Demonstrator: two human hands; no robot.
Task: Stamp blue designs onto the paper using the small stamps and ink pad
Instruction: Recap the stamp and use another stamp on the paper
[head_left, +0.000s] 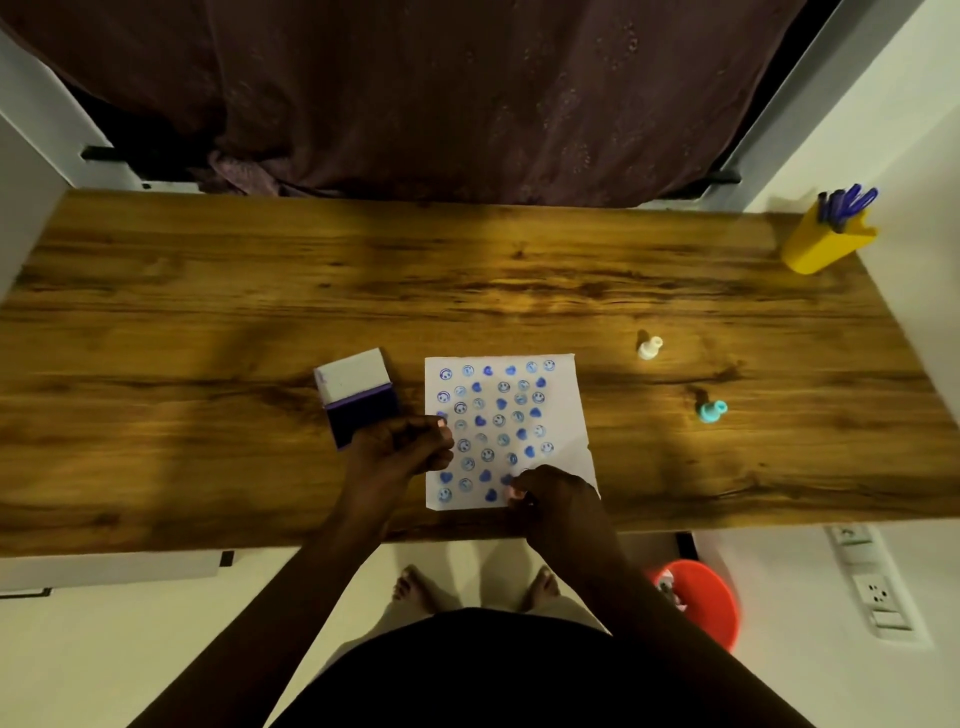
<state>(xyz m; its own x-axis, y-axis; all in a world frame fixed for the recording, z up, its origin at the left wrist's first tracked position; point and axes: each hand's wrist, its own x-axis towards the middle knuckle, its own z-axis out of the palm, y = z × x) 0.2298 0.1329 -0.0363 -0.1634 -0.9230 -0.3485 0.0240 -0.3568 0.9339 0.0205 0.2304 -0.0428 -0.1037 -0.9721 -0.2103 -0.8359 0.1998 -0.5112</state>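
Right hand (553, 493) covers paper's (563, 410) near-right corner; whatever its curled fingers pinch is hidden. Left hand (402, 447) hides ink pad's (358, 397) near corner and paper's left edge. Stamp prints too small to read clearly. Orange bucket (701, 603) partly behind table (208, 312).

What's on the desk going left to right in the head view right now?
Ink pad → left hand → paper → white stamp → teal stamp → yellow pen holder. The right hand overlaps the paper's near right corner, so it is left out.
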